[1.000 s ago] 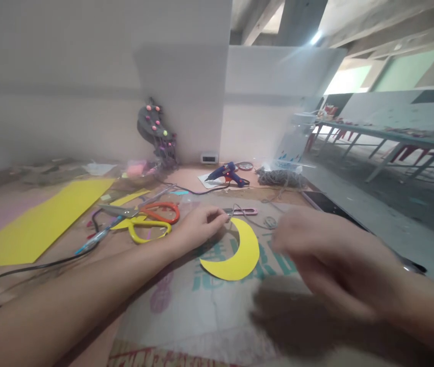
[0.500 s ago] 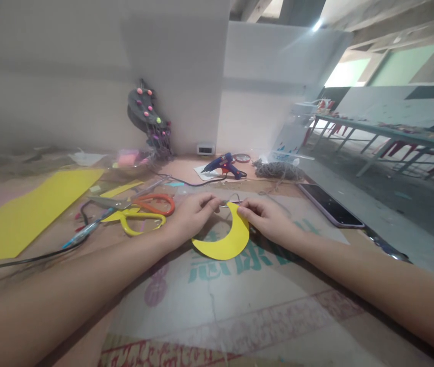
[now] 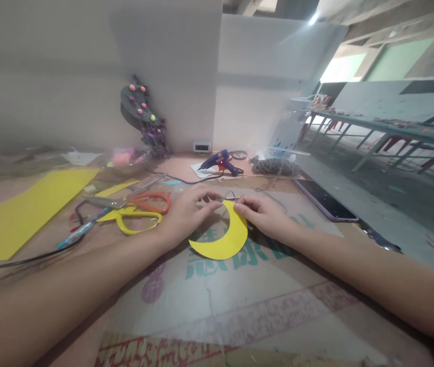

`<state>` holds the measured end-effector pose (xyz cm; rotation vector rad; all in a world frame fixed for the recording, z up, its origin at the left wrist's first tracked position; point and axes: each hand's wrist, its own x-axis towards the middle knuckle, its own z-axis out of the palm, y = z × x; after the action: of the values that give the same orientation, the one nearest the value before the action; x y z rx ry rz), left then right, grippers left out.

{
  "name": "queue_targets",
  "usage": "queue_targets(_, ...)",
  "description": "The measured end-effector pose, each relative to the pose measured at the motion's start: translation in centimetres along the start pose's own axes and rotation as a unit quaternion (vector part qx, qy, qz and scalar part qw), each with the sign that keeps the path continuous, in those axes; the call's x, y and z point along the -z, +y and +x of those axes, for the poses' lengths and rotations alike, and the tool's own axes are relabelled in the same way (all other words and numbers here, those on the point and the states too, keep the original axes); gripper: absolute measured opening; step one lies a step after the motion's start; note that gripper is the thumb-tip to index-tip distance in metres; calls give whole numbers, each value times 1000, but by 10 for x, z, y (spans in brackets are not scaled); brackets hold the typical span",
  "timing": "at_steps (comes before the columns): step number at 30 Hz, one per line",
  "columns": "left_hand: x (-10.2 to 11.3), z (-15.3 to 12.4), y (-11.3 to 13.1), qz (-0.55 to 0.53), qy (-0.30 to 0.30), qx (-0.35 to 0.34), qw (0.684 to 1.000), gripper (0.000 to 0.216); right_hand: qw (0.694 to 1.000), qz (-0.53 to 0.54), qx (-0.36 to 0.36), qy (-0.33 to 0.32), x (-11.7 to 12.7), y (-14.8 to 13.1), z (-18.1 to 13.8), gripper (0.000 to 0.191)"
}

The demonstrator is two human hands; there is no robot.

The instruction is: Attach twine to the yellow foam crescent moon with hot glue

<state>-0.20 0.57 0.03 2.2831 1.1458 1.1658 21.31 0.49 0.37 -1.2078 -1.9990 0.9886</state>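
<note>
A yellow crescent cutout (image 3: 224, 243), like a paper moon, stands just above the sheet in front of me. My right hand (image 3: 257, 210) pinches it near its upper tip between thumb and fingers. Beside that tip, my left hand (image 3: 197, 206) has thumb and fingertips close together around a strand of grey yarn (image 3: 230, 193), which loops behind the tip. The exact grip of the left fingertips is small and hard to make out. Scissors with one orange and one yellow handle (image 3: 140, 228) lie left of my left wrist.
A blue glue gun (image 3: 220, 162) rests at the back, with a grey yarn bundle (image 3: 274, 166) to its right. A phone (image 3: 326, 200) lies at right, yellow sheet (image 3: 33, 214) at left. Behind stand a small digital clock (image 3: 202, 147) and a dark crescent with coloured pompoms (image 3: 136, 107).
The left fingers have shifted slightly and parted a little at the crescent's tip, where more of the yarn loop shows. The right hand keeps its pinch. The view has turned slightly.
</note>
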Motion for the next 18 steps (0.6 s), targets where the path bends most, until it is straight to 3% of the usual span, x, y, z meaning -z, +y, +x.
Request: queue_targets(18, 1, 1, 0, 6, 0, 7, 1000, 21, 1000, 8, 3, -5, 1, 4, 1, 36)
